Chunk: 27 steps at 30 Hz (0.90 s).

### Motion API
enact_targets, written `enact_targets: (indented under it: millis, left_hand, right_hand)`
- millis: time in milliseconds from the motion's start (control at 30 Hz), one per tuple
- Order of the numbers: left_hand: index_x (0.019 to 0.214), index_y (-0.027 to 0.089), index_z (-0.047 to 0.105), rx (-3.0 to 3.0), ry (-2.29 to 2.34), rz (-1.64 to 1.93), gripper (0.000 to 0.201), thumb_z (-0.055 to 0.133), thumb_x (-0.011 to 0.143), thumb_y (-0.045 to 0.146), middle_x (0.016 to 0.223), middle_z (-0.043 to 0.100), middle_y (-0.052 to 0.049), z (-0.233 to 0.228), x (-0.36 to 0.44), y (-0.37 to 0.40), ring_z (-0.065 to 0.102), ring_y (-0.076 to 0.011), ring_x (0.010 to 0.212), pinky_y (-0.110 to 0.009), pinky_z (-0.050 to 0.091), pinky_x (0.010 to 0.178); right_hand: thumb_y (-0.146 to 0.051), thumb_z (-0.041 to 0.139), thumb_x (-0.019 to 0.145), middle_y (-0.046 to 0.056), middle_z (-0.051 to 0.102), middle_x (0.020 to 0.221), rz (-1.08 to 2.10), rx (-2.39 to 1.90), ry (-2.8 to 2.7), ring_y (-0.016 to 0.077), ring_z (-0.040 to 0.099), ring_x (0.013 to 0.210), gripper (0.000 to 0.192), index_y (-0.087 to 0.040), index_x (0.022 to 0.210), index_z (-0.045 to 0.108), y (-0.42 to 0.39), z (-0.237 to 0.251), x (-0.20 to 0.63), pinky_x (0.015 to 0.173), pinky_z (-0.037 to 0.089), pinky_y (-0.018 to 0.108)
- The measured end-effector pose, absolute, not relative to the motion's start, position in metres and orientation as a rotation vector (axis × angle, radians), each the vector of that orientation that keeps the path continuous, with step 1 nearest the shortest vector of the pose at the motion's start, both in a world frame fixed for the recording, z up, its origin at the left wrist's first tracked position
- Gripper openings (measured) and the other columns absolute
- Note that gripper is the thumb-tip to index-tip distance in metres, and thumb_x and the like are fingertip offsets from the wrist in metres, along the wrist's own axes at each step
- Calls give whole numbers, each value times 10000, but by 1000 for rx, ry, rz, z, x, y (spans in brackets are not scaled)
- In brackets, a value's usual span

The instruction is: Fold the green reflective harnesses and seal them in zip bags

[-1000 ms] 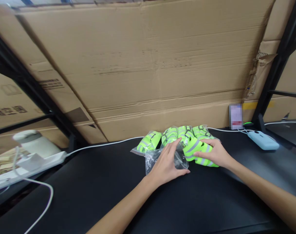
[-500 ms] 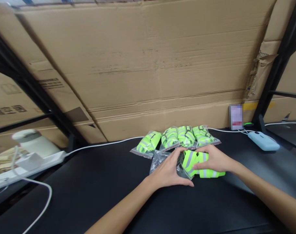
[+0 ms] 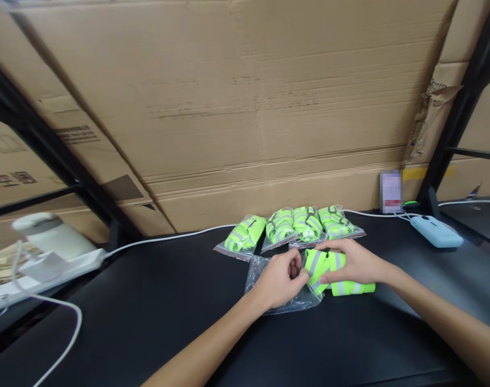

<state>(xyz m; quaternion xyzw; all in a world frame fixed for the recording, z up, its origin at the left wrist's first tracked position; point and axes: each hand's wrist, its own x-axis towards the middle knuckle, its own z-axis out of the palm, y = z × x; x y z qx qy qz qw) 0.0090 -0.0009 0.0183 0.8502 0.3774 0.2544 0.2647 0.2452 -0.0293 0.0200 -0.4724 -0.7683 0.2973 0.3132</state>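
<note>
On the black table [image 3: 156, 317], my left hand [image 3: 279, 279] pinches the open edge of a clear plastic bag [image 3: 261, 269] lying flat. My right hand [image 3: 352, 260] grips a folded neon-yellow vest with grey reflective stripes [image 3: 341, 277], whose left end sits at the bag's mouth. Just behind my hands lies a row of several bagged neon-yellow vests [image 3: 293, 226].
A large cardboard sheet [image 3: 245, 107] leans behind the table between black rack posts [image 3: 454, 118]. A white power strip [image 3: 55, 263] with a white cable [image 3: 67, 344] sits at left. A light-blue device [image 3: 436, 232] and a small blurred label [image 3: 390, 192] are at the right rear.
My left hand went from lying flat on the bag to pinching its edge. My right hand drew the vest down and nearer, its end now at the bag's mouth.
</note>
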Motion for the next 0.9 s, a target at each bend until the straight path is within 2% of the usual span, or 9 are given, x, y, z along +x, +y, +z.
enact_targets:
  millis: [167, 300, 433, 567, 767, 900]
  left_hand:
    - [678, 194, 529, 2236, 1113, 630, 53, 559, 716, 172, 577, 533, 41, 16, 12, 0, 508, -131, 542, -242, 346, 525]
    - [694, 178, 612, 2206, 1085, 618, 73, 563, 744, 198, 595, 586, 22, 16, 11, 0, 541, -135, 552, -237, 373, 539]
    - [670, 172, 641, 2187, 1110, 650, 147, 541, 772, 203, 584, 592, 14, 17, 11, 0, 525, -133, 546, -236, 355, 539]
    - [654, 173, 600, 2124, 1066, 770, 164, 520, 796, 192, 593, 558, 23, 17, 14, -1, 486, -124, 555, -234, 340, 544]
    - [717, 189, 530, 2251, 941, 994, 202, 484, 914, 196, 711, 527, 17, 21, 19, -12, 505, -136, 655, -254, 380, 613]
    - [799, 198, 528, 2466, 856, 1013, 194, 429, 966, 198, 823, 532, -11, 26, 22, -16, 537, -164, 768, -292, 432, 709]
  right_hand:
    - [-523, 715, 875, 58, 764, 1177, 818, -1209, -2000, 294, 693, 1106, 384, -250, 1140, 765, -30, 24, 242, 1023, 506, 442]
    - [-500, 696, 895, 31, 797, 1067, 815, -1194, -2019, 279, 728, 994, 302, -261, 1046, 802, -31, 28, 242, 910, 549, 393]
    - [-480, 701, 895, 18, 805, 1028, 847, -1177, -2035, 266, 738, 939, 280, -266, 1037, 812, -31, 28, 243, 860, 562, 367]
    - [-479, 708, 891, 14, 807, 1010, 888, -1162, -2054, 259, 737, 922, 289, -262, 1048, 815, -31, 26, 243, 828, 567, 343]
    - [-511, 665, 915, -1, 805, 961, 902, -1168, -2111, 249, 721, 883, 338, -245, 1063, 811, -32, 29, 242, 765, 549, 320]
    - [-519, 661, 913, 5, 792, 893, 785, -1186, -2152, 229, 703, 805, 348, -226, 1020, 816, -34, 32, 239, 725, 527, 307]
